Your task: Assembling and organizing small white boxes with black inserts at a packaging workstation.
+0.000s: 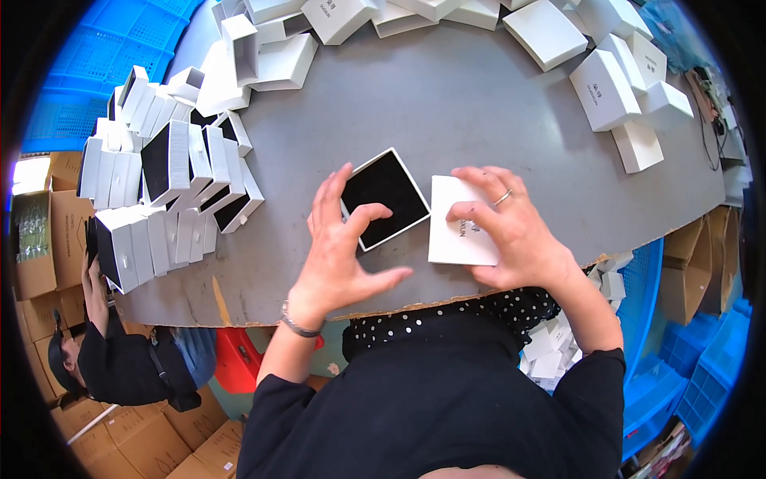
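A shallow white tray with a black lining (388, 196) lies turned at an angle on the grey table, its lined side up. My left hand (338, 239) is at its left side, fingers spread, one fingertip over the black lining and the thumb stretched out away from the tray. Just right of it, a white box (448, 231) with dark printing on top is gripped by my right hand (511, 231); fingers and thumb bend around its far and near sides. The corner of the tray comes close to this box; whether they touch I cannot tell.
Stacked black-lined white trays (167, 172) crowd the table's left side. White boxes (545, 33) line the far edge and the right (604, 89). A blue crate (112, 56) stands far left. Another person (136, 359) is beyond the left edge. More white boxes (550, 351) sit below the near edge.
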`<state>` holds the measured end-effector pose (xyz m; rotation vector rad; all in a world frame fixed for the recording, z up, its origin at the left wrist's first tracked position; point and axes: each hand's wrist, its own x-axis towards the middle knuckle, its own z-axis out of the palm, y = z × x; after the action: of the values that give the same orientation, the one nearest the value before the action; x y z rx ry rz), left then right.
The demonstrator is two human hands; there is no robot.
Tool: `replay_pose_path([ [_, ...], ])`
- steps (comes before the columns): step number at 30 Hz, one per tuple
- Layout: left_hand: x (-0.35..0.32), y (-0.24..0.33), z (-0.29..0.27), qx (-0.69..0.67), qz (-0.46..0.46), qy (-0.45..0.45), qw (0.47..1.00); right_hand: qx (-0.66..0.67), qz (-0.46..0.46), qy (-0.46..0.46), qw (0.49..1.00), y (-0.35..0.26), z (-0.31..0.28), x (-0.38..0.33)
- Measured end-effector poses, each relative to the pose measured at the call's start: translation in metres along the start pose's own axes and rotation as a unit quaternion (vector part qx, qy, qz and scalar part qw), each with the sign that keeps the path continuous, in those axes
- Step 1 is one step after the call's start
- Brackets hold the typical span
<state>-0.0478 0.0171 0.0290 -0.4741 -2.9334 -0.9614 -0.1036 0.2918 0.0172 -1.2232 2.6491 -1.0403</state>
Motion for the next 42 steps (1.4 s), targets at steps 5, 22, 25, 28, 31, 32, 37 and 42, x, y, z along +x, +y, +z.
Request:
replay_pose_path([
  [5,0.002,-0.015,0.011,-0.036,0.044,0.021,0.998,0.014,-0.002,0.003,1.0,0.004,-0.004,0.003],
  [22,0.008,-0.009,0.04,-0.303,0.03,0.081,0.949,0.021,-0.029,-0.008,0.999,0.001,-0.001,0.013],
  [25,0.005,0.011,0.068,-0.296,0.129,0.08,0.943,0.09,-0.089,-0.045,0.991,-0.007,0.009,0.011],
  [28,0.007,0.017,0.078,-0.301,0.112,0.117,0.94,0.067,-0.058,-0.001,0.996,-0.02,0.023,0.009],
  [31,0.019,0.024,0.057,-0.156,0.079,0.153,0.973,0.041,-0.017,0.029,0.999,-0.023,0.015,0.004],
  [32,0.026,0.022,0.027,-0.026,0.086,0.19,0.978,0.016,0.005,-0.015,1.0,-0.023,0.003,-0.005],
  [37,0.01,-0.066,-0.119,0.463,-0.135,0.349,0.804,-0.122,0.228,-0.029,0.965,-0.016,-0.085,-0.088],
  [42,-0.004,-0.104,-0.165,0.453,-0.226,0.229,0.832,-0.29,0.324,0.131,0.891,0.032,-0.137,-0.105],
])
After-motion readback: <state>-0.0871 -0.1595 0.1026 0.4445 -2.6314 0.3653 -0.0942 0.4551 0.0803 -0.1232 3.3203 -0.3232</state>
